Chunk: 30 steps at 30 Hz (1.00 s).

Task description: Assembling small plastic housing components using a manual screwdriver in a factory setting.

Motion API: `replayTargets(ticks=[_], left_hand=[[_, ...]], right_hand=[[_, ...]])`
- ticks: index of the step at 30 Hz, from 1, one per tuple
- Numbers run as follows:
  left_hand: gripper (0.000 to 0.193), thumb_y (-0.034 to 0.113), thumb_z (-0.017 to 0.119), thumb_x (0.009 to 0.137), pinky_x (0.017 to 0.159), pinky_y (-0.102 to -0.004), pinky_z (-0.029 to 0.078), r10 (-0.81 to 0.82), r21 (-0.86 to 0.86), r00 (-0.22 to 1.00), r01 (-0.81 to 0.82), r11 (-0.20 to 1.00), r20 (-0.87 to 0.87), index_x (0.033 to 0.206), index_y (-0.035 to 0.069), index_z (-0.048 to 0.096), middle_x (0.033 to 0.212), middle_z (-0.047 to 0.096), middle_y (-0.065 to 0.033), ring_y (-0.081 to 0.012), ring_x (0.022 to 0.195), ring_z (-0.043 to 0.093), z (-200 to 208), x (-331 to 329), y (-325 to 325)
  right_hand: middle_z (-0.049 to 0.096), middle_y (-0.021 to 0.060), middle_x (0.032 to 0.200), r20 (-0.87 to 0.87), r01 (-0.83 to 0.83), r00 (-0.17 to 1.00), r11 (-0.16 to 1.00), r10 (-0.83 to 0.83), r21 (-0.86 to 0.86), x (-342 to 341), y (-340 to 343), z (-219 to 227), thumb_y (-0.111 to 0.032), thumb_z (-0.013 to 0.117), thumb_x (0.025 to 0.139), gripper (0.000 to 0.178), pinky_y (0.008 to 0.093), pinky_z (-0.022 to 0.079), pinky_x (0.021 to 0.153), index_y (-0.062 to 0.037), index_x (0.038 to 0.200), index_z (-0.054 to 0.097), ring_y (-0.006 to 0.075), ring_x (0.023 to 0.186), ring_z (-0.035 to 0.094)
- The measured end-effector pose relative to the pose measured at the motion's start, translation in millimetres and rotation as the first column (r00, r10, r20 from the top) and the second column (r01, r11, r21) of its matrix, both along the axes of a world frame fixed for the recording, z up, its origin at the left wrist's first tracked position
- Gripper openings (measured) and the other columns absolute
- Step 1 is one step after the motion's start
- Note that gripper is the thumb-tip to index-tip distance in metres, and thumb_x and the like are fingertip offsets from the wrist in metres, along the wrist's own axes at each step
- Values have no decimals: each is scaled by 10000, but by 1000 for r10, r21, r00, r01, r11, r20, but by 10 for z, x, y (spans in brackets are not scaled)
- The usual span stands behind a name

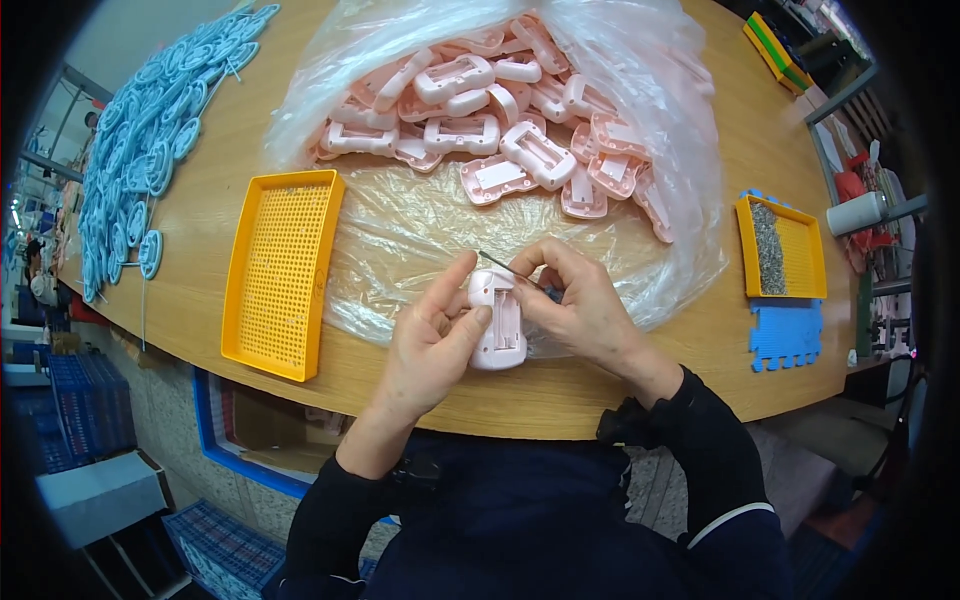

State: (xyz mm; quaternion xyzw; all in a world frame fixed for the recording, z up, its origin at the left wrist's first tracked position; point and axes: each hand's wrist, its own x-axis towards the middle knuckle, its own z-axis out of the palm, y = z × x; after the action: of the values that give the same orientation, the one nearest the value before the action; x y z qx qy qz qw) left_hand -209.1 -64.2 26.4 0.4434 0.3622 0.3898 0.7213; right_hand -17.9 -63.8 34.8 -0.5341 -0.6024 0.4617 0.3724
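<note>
Left grip [425, 335] pinched pale case [508, 345] | right grip [580, 305] pinched thin tool [498, 263] | plastic bag [690, 130] held pink cases [462, 133] | yellow tray [806, 258] held metal bits [768, 252]

Pale pink casing [507, 328], yellow tray [283, 275] with dotted grid, light-blue pieces [158, 130], blue mat [785, 333]

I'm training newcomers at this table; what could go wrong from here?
The thin dark tool in the right hand has one end near the left hand, so a slip might jab a finger. The pale pink casing, steadied by hand, might slip. Small grey pieces might spill if the smaller yellow tray holding them gets knocked.
</note>
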Motion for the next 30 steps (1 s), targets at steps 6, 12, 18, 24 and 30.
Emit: replayTargets(ticks=[6,12,18,24,30], left_hand=[[550,-4,490,949,949,-274,450,-21,186,987,51,981,-161,1452,-34,270,1270,556,-178,-163,1131,555,67,17,-43],[409,70,559,949,875,-256,470,15,-188,995,3,982,98,1334,-25,458,1122,616,-79,-114,1000,583,-16,5,-58],[312,115,574,951,887,-249,454,39,-270,978,18,963,205,1247,18,553,1113,612,-30,-89,992,566,-30,26,-134],[339,110,560,952,903,-255,446,4,-194,979,37,980,203,1278,22,527,1140,598,-33,-93,1010,560,-125,-79,-204],[365,108,554,949,876,-255,464,15,-192,983,21,981,184,1295,9,499,1152,593,-49,-98,999,568,-205,-312,-237]], right_hand=[[596,114,874,8,-13,1000,998,13,59,-57,6,35,-49,607,782,254,300,481,649,4,1015,520,173,714,574],[563,143,895,158,-35,987,964,-7,263,-112,-27,70,-29,597,756,258,348,504,678,-8,1003,527,273,752,606],[548,140,879,182,-45,983,952,-12,302,-141,-71,92,-17,587,751,250,354,502,661,-7,992,522,276,759,609],[547,144,870,134,-75,990,964,42,256,-192,-133,64,-18,588,766,231,352,505,666,0,984,513,276,757,613],[552,124,890,106,-113,990,964,89,239,-297,-87,65,-73,655,791,251,328,499,645,-7,1004,539,234,738,603]])
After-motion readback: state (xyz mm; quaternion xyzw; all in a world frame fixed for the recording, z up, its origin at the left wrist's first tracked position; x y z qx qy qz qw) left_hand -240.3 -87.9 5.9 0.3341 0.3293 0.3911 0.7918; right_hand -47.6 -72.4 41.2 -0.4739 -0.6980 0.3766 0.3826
